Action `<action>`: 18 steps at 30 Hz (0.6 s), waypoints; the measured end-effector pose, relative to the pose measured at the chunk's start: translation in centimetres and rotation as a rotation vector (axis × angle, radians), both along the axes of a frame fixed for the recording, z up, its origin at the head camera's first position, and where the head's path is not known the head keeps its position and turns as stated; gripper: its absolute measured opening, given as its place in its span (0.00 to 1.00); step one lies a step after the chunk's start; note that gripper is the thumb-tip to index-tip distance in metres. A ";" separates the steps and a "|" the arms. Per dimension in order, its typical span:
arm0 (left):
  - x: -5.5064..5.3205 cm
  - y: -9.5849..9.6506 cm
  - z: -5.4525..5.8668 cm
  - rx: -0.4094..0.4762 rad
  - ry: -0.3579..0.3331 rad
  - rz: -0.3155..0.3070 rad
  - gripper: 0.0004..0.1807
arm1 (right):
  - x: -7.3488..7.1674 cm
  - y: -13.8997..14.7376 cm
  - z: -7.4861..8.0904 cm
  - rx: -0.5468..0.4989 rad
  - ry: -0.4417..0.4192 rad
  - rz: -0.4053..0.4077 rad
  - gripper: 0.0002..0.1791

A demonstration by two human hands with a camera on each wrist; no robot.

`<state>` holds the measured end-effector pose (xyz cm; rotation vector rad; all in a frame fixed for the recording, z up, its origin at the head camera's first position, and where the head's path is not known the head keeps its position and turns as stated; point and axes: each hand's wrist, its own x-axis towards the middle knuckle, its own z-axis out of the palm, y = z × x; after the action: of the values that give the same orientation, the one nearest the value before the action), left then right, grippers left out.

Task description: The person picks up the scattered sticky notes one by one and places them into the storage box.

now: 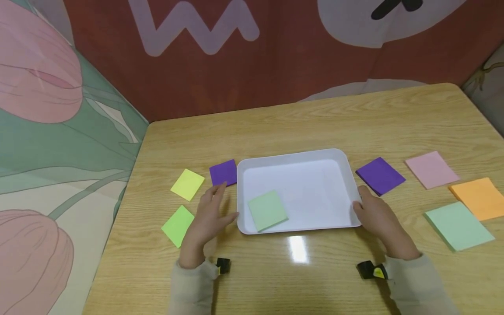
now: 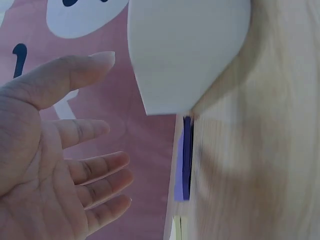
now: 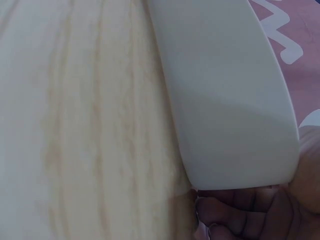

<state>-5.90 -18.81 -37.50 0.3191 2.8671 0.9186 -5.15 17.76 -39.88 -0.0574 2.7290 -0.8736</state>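
A shallow white tray point(image 1: 303, 188) lies on the table with a pale green sticky-note pad point(image 1: 268, 210) in its left front part. At the tray's right front corner, my right hand point(image 1: 379, 216) grips the side, thumb on the rim and fingers curled against the outer wall, as the right wrist view shows. My left hand point(image 1: 206, 216) is just off the tray's left side, fingers spread and palm turned to it; in the left wrist view a gap shows between the hand and the tray wall point(image 2: 187, 55). A purple pad point(image 1: 223, 172) lies beyond the left fingers.
Left of the tray lie a yellow pad point(image 1: 187, 184) and a lime green pad point(image 1: 178, 226). To the right are another purple pad point(image 1: 380, 176), a pink pad point(image 1: 432, 169), an orange pad point(image 1: 479, 198) and a larger pale green pad point(image 1: 458, 226). A patterned cloth point(image 1: 283, 70) hangs behind.
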 end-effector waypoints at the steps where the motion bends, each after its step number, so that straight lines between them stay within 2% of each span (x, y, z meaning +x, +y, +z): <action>1: 0.1 -0.2 0.0 0.001 0.002 0.006 0.43 | 0.0 0.0 0.0 0.000 -0.002 -0.001 0.13; 6: 0.5 -0.9 -0.4 -0.003 0.002 0.028 0.44 | 0.0 0.0 -0.1 -0.002 -0.017 -0.007 0.15; 13: 0.9 -2.0 -1.1 -0.068 -0.068 0.108 0.43 | 0.0 0.0 -0.2 -0.003 -0.037 -0.012 0.16; 18: 1.1 -2.9 -1.4 -0.119 -0.091 0.153 0.42 | -0.1 0.0 -0.1 -0.004 -0.036 -0.012 0.16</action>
<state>-4.82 -21.72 -38.88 0.0459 2.8773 0.7595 -5.25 17.74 -39.96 -0.0255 2.6976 -0.8747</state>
